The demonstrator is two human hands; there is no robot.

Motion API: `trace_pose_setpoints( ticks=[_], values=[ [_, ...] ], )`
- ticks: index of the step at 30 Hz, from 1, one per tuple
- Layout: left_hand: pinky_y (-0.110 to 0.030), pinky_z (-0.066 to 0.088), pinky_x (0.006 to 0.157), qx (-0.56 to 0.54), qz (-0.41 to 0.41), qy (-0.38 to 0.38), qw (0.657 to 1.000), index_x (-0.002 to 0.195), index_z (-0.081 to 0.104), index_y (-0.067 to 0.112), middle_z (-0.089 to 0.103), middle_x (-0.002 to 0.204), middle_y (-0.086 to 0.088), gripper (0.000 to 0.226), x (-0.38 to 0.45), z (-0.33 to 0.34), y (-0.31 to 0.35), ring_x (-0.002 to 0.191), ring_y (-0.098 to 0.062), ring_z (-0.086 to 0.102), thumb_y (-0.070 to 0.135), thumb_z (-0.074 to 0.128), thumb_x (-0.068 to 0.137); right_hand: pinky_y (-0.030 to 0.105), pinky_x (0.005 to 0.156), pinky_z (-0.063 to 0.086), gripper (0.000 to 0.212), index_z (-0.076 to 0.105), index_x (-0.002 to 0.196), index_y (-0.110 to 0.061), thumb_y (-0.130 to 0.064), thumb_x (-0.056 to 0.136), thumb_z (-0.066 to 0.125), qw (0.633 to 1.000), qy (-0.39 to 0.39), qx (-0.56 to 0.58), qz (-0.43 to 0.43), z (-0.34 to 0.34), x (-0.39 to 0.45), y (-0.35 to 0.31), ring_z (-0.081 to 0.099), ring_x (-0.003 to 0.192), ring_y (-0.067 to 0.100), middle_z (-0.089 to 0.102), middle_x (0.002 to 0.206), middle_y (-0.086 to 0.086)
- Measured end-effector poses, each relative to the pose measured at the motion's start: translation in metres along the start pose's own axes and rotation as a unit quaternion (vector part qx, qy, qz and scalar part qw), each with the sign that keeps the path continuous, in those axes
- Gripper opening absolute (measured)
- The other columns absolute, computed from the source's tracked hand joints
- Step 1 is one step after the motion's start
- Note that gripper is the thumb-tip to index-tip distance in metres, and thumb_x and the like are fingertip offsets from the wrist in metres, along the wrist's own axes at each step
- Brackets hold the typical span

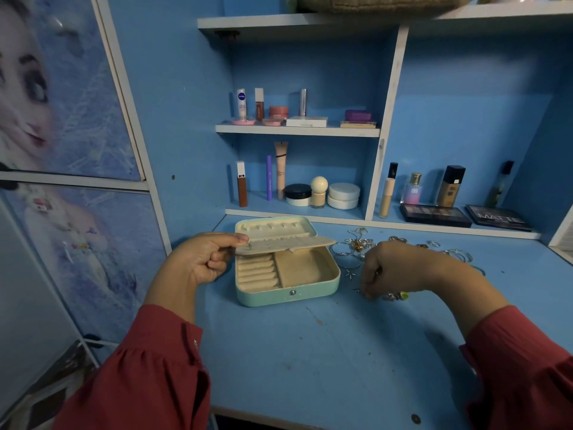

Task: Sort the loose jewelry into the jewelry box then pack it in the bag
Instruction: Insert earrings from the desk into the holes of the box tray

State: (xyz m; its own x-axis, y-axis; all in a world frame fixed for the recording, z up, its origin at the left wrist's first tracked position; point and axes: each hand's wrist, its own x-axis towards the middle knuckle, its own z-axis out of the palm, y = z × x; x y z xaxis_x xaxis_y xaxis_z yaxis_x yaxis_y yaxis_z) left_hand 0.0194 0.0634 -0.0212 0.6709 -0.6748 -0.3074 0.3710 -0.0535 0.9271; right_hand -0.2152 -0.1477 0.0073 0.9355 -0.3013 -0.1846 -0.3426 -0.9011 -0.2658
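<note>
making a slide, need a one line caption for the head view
Left hand holds up the mint jewelry box flap while right hand picks loose jewelry off the blue desk.

Right hand [391,268] hides its fingertips — whatever it pinches is unclear.

The box [288,293] has a smooth mint shell with a faint sheen, like plastic or coated leatherette, and a small shiny metal snap on its front. Its lining [302,268] is cream and matt, a soft velvety cloth, padded in rolls on the left. The flap [288,243] is the same matt cream. The counter [310,352] is painted blue, matt, scuffed and speckled. The jewelry [356,246] glints: thin bright metal, silver and some gold. Sleeves [161,367] are dull red woven cloth, gathered. The palettes [434,214] look like glossy black plastic.
</note>
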Motion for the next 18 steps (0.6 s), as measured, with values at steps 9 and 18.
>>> trace_pose_setpoints(
  ticks=[9, 18],
  values=[
    [-0.01, 0.018, 0.024, -0.001, -0.002, -0.001, 1.0, 0.075, 0.063, 0.005, 0.055, 0.059, -0.001, 0.009, 0.0014, -0.001, 0.0, 0.025, -0.003, 0.024, -0.001, 0.06, 0.082, 0.026, 0.075, 0.053, 0.008, 0.07, 0.088, -0.021, -0.023, 0.081, 0.067, 1.0, 0.027, 0.0, 0.009, 0.0032, 0.0034, 0.0045, 0.062, 0.081, 0.009, 0.068, 0.09, -0.008],
    [-0.01, 0.017, 0.024, -0.005, -0.006, -0.014, 1.0, 0.075, 0.064, 0.004, 0.048, 0.063, -0.001, 0.009, 0.0027, -0.002, -0.0001, 0.025, -0.003, 0.024, 0.004, 0.066, 0.066, 0.028, 0.066, 0.052, 0.022, 0.064, 0.071, -0.031, -0.012, 0.08, 0.07, 0.968, 0.184, 0.166, -0.035, -0.0023, 0.0035, -0.0005, 0.058, 0.067, 0.014, 0.059, 0.068, -0.006]
  ],
)
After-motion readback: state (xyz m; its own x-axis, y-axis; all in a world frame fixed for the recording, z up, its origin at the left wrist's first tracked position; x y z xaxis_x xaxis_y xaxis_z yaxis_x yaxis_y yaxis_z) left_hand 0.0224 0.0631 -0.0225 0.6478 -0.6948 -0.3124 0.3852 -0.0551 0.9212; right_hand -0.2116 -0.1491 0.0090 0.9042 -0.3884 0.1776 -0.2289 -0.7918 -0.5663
